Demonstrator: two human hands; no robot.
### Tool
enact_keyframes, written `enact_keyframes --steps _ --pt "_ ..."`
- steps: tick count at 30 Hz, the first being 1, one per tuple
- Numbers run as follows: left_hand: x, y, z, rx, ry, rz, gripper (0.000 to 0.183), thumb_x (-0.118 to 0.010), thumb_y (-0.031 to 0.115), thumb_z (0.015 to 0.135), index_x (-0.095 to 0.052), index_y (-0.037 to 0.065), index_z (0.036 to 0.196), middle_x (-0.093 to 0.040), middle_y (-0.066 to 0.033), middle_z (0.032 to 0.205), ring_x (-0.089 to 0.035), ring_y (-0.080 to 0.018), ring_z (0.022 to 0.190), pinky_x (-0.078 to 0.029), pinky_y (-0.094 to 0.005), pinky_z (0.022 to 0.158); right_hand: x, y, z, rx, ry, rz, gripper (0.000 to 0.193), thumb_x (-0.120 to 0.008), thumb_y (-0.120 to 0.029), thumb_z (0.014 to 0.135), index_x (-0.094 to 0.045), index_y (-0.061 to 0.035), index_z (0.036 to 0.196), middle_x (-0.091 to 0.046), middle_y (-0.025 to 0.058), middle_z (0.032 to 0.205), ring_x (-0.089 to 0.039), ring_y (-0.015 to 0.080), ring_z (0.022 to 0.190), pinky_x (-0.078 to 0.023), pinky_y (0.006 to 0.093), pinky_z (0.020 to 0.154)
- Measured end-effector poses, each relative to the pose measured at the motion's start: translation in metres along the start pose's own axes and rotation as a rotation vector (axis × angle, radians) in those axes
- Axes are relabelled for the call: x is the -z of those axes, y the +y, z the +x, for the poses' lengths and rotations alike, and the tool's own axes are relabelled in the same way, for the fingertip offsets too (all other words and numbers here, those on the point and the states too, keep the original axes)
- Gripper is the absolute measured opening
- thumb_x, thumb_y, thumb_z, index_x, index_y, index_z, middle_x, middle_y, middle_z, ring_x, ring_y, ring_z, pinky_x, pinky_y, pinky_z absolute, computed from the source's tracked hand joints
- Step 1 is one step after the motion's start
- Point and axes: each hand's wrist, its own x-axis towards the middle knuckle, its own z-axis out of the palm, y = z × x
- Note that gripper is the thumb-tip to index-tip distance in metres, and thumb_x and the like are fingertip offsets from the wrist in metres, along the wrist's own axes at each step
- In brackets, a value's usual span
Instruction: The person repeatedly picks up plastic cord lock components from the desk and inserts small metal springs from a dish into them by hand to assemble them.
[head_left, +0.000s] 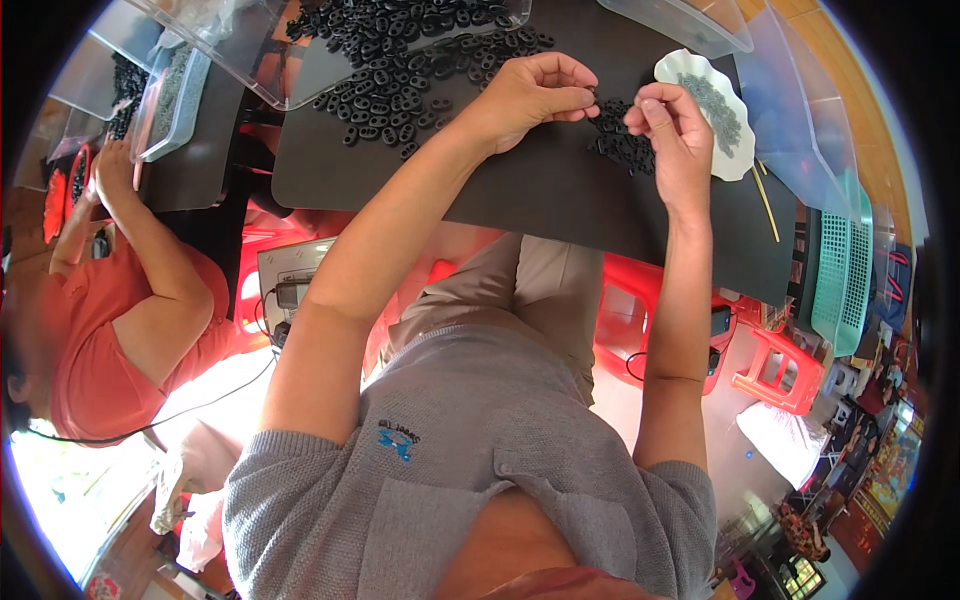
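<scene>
Over the dark tabletop, my left hand (535,98) is closed in a pinch, thumb against fingers. A dark bit seems to show at its fingertips, too small to name. To its right, my right hand (680,135) is also pinched closed; whatever it may hold is hidden by the fingers. The two hands are apart. Between and below them lies a small heap of little black parts (625,150). A white scalloped dish (735,168) with small greyish pieces (712,105) stands just beyond my right hand. Left of my left hand spread many black oval pieces with holes (400,100).
Clear plastic bins (810,110) border the table at right; another clear bin (290,95) is at far left. Thin sticks (766,205) lie near the dish. A green basket (842,265) and red stools (780,370) stand at right. A co-worker in red (140,330) works at left.
</scene>
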Motion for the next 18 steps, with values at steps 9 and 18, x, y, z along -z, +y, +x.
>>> enact_keyframes --steps 9,18 --pt "-0.002 -0.001 0.000 -0.053 0.018 0.098 0.020 -0.070 0.007 0.089 -0.063 0.000 0.106 -0.069 -0.0083 0.095 -0.068 -0.0146 0.089 -0.055 -0.0245 0.080 -0.024 0.007 -0.003 0.077 0.012 0.089 0.008 -0.062 0.002 0.090 -0.063 0.0008 0.097 -0.066 0.0058 0.093 -0.065 0.0108 0.080 -0.053 0.0242 0.077" --pt "-0.004 -0.001 -0.001 -0.108 0.007 0.196 0.019 -0.070 0.006 0.087 -0.064 -0.002 0.104 -0.070 -0.0098 0.091 -0.068 -0.0149 0.086 -0.054 -0.0259 0.079 -0.024 0.012 -0.003 0.108 -0.022 0.063 0.010 -0.062 0.005 0.088 -0.062 0.0015 0.098 -0.065 0.0053 0.093 -0.064 0.0106 0.083 -0.052 0.0241 0.079"
